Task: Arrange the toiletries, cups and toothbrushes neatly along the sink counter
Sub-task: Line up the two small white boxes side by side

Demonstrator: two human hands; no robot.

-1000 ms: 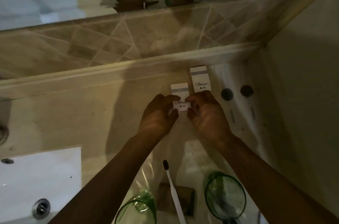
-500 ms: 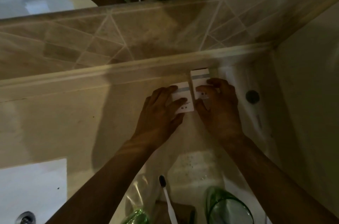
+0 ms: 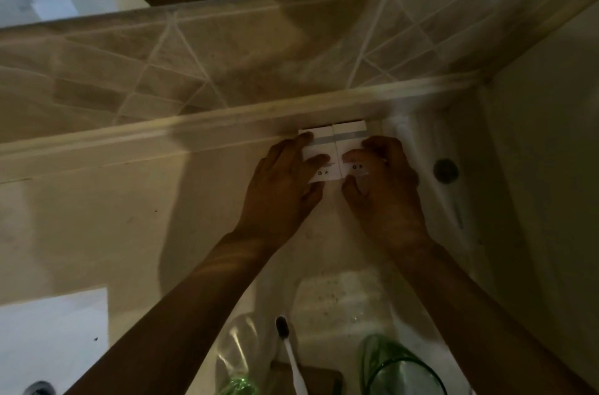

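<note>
Two small white boxes with a grey stripe lie side by side against the back ledge of the counter. My left hand [image 3: 285, 180] grips the left box [image 3: 319, 148], fingers over its top and side. My right hand [image 3: 382, 187] grips the right box [image 3: 350, 138] the same way. Near the bottom edge, a white toothbrush [image 3: 291, 359] with a dark head lies between two green glass cups, one at the right [image 3: 398, 368] and one at the lower middle [image 3: 240, 386].
A white bottle with a dark cap [image 3: 445, 169] lies right of the boxes by the side wall. The white sink basin [image 3: 55, 339] sits at lower left. A brown pad [image 3: 324, 378] lies under the toothbrush. A tiled backsplash [image 3: 246, 54] and a mirror rise behind.
Both hands slid the two boxes back to the ledge; the left box now lines up beside the right one. The view shifted, and only one dark cap shows at right.
</note>
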